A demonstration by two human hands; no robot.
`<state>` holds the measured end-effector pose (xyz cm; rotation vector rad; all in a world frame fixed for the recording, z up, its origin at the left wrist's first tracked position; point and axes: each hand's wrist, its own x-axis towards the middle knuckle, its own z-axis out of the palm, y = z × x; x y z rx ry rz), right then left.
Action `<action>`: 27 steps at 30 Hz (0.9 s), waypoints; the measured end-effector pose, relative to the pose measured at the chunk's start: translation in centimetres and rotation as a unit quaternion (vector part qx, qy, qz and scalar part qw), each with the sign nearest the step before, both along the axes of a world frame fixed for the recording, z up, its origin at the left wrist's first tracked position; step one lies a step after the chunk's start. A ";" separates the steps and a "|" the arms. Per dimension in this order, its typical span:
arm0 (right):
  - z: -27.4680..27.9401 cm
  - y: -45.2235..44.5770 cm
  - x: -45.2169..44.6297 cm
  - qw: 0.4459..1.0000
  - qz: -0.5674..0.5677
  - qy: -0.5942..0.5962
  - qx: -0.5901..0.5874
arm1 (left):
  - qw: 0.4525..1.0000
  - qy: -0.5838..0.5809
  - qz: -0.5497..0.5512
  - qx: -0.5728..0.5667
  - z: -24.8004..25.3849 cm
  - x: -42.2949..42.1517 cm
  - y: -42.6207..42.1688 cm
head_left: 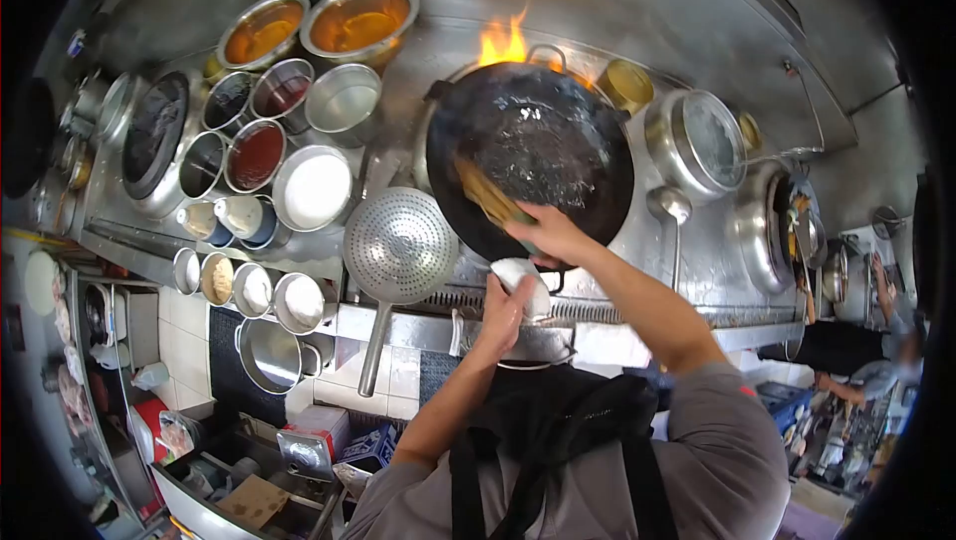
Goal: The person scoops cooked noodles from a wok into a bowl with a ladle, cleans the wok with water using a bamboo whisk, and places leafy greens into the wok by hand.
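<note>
A large black wok (607,166) sits on the burner, with wet, shiny marks and some water in its bottom. My right hand (546,231) is closed around a bamboo wok brush (485,193); the bristle end lies against the wok's left inner wall. Just below, my left hand (505,313) grips a folded white cloth (522,283) at the wok's near rim. Whether the cloth wraps a wok handle is hidden. To the left, a perforated strainer ladle (401,245) rests with its long handle pointing toward me.
Flames (503,42) rise behind the wok. Metal pots of sauce (256,155) and white powder (318,187) crowd the left counter. A steel ladle (670,206) and a pot (709,143) stand on the right. Another person (876,356) is at far right.
</note>
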<state>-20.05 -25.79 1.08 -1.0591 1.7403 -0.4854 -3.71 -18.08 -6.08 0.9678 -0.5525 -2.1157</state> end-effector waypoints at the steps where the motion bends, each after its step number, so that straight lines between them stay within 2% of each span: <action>1: 0.5 2.7 -2.3 0.979 0.128 0.156 -0.031 | 1.000 0.008 0.006 0.008 0.2 0.0 0.0; 3: 4.1 6.7 -6.4 0.908 0.248 0.335 0.042 | 1.000 -0.012 0.003 0.008 0.0 -0.1 0.1; 4: 4.4 7.4 -9.4 0.874 0.257 0.396 0.117 | 1.000 0.006 -0.002 0.029 0.1 -0.1 0.0; 6: 3.7 5.6 -13.9 0.820 0.166 0.529 0.141 | 0.998 0.031 -0.006 0.051 -0.1 -0.2 -0.3; 8: 4.2 0.3 -13.4 0.868 0.093 0.479 0.093 | 0.997 0.029 -0.011 0.070 -0.1 0.0 -0.5; 11: -1.2 -5.8 -7.3 0.905 0.002 0.422 0.061 | 0.996 0.026 -0.031 0.083 -0.4 0.2 -0.8; 14: -2.1 -6.0 -0.9 0.936 0.006 0.351 -0.002 | 0.996 0.044 -0.029 0.066 -0.2 0.1 -0.7; 16: -1.8 -3.3 -0.5 0.937 0.076 0.340 -0.004 | 0.998 0.010 0.006 0.068 0.3 -0.3 -0.4; 19: 3.1 2.8 -2.3 0.915 0.169 0.362 0.061 | 0.998 -0.013 0.012 0.063 0.6 -0.7 -0.4; 21: 1.1 6.6 -7.4 0.862 0.175 0.464 0.100 | 0.998 -0.004 0.006 0.061 -0.1 -0.6 -0.3; 23: -0.9 6.0 -13.2 0.810 0.124 0.566 0.092 | 0.998 0.005 0.006 0.057 -0.2 -0.5 -0.5; 25: 1.7 0.9 -14.1 0.833 0.083 0.543 0.060 | 0.996 0.005 -0.018 0.089 0.5 -0.2 -0.9; 27: 0.4 -5.1 -13.0 0.881 0.056 0.469 0.027 | 0.997 0.007 -0.012 0.079 -0.3 -0.2 -1.0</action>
